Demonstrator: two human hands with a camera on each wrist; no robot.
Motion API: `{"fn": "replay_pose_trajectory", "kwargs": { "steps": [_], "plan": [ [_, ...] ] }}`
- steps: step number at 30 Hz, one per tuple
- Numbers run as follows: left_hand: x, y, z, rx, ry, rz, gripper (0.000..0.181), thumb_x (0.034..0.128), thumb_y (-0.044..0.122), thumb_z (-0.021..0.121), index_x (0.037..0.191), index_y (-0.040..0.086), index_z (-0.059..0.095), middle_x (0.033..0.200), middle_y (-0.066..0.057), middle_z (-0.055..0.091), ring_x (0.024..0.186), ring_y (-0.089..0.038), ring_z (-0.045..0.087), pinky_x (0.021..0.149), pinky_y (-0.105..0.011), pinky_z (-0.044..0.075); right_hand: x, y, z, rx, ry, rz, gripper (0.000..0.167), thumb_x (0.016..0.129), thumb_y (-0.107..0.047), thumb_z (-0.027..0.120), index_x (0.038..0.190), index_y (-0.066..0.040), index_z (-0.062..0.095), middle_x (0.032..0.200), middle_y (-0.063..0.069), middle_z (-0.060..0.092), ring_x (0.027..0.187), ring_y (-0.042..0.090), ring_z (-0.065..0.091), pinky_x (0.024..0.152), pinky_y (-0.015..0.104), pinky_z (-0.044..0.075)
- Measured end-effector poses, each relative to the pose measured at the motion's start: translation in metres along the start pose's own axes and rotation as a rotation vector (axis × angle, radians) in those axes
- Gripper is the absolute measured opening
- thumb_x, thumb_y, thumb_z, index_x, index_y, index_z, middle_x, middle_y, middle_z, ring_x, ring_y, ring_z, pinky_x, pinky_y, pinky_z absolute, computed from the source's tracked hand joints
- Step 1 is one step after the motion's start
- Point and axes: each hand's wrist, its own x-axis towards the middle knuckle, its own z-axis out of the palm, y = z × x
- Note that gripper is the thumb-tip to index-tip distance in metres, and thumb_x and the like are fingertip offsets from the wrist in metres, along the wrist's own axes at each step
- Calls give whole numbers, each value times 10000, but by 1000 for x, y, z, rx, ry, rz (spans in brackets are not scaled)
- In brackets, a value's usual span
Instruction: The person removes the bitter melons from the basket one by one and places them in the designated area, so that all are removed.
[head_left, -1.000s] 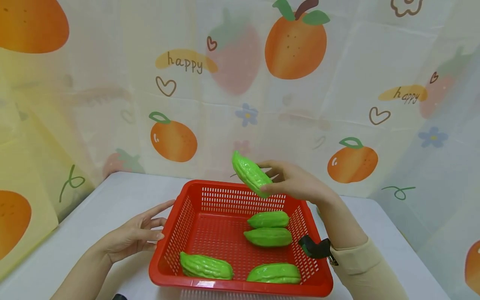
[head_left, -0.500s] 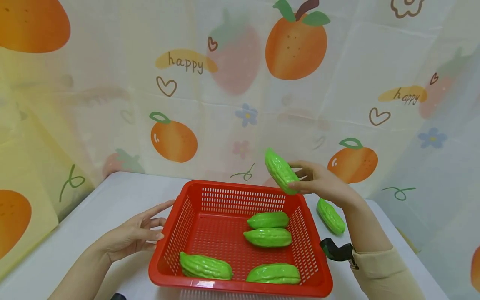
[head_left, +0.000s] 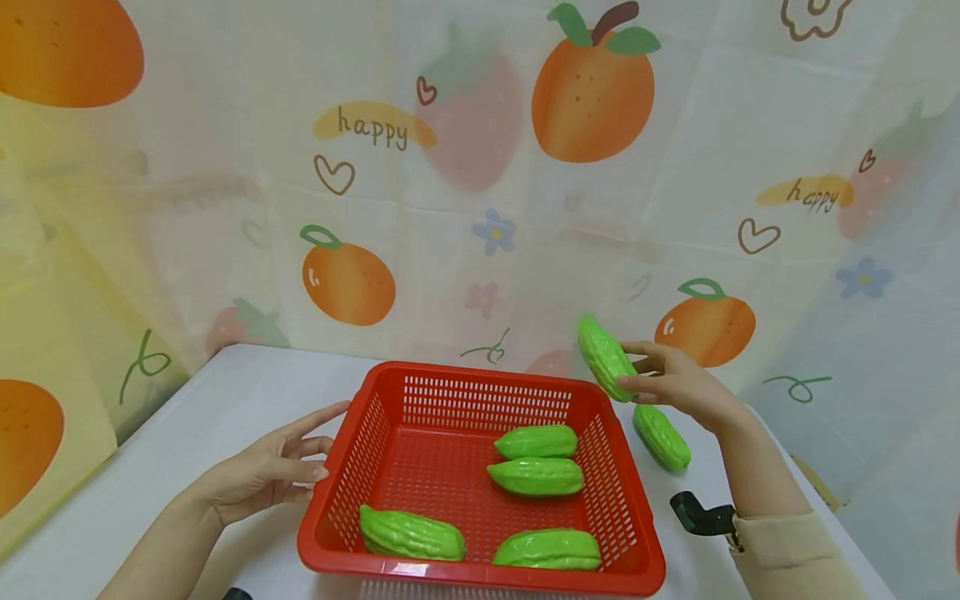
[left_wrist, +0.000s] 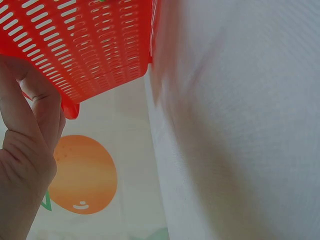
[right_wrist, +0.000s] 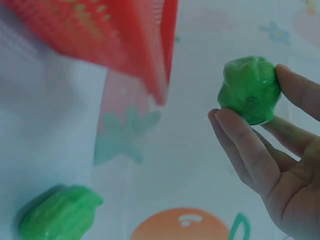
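My right hand [head_left: 678, 385] holds a bright green bitter melon [head_left: 606, 357] between thumb and fingertips, tilted in the air just beyond the basket's far right corner. In the right wrist view, the blunt end of this bitter melon [right_wrist: 251, 92] shows between the fingers [right_wrist: 250, 145]. My left hand [head_left: 262, 471] holds the left rim of the red plastic basket [head_left: 324, 508], with thumb and fingertips at the rim. Several bitter melons lie in the basket: two side by side at the right, one at front left [head_left: 411, 533], one at front right [head_left: 547, 550].
Another bitter melon [head_left: 662, 437] lies on the white tabletop [head_left: 285, 375], right of the basket. A fruit-patterned cloth [head_left: 480, 275] hangs behind the table. A black device [head_left: 701, 515] is strapped at the right wrist, by the beige sleeve [head_left: 787, 542].
My right hand has carried the bitter melon rightward from above the basket to past its right edge. The bitter melon on the table has come into view. My left hand stays put.
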Motion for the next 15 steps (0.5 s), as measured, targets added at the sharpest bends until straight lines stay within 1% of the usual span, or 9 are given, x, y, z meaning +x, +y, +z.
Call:
{"fn": "replay_pose_trajectory", "kwargs": {
  "steps": [5, 7, 9, 13, 15],
  "plan": [
    [0, -1, 0, 2, 1, -1, 731, 966, 65, 529, 1567, 316, 196, 1099, 59, 638, 910, -87, 699, 828, -302, 607, -4, 18, -6, 10, 20, 23, 728, 942, -303, 660, 1528, -36, 319, 1421, 266, 493, 1229, 311, 567, 952, 396, 577],
    [0, -1, 0, 2, -1, 2, 725, 965, 68, 528, 1564, 321, 206, 1100, 57, 636, 914, -88, 698, 831, -304, 607, -6, 25, -8, 10, 24, 38, 740, 946, -305, 654, 1532, -20, 302, 1424, 277, 487, 1235, 310, 561, 952, 394, 577],
    [-1, -1, 0, 0, -2, 3, 725, 966, 67, 526, 1565, 318, 204, 1102, 55, 637, 916, -89, 699, 832, -305, 607, -7, 31, -9, 13, 30, 54, 755, 948, -302, 652, 1534, 1, 283, 1427, 295, 479, 1219, 291, 579, 950, 391, 577],
    [0, -1, 1, -4, -2, 3, 738, 968, 61, 523, 1574, 301, 176, 1107, 57, 637, 925, -90, 702, 840, -310, 607, -9, 44, -12, 10, 55, 94, 782, 955, -298, 645, 1528, 55, 247, 1414, 341, 475, 1138, 231, 640, 930, 370, 585],
    [-1, -1, 1, -3, -5, 10, 743, 968, 62, 524, 1578, 289, 166, 1109, 53, 637, 926, -93, 704, 840, -313, 607, -10, 50, -13, 6, 62, 112, 788, 960, -296, 638, 1523, 78, 232, 1415, 361, 463, 1115, 224, 653, 924, 371, 587]
  ]
}}
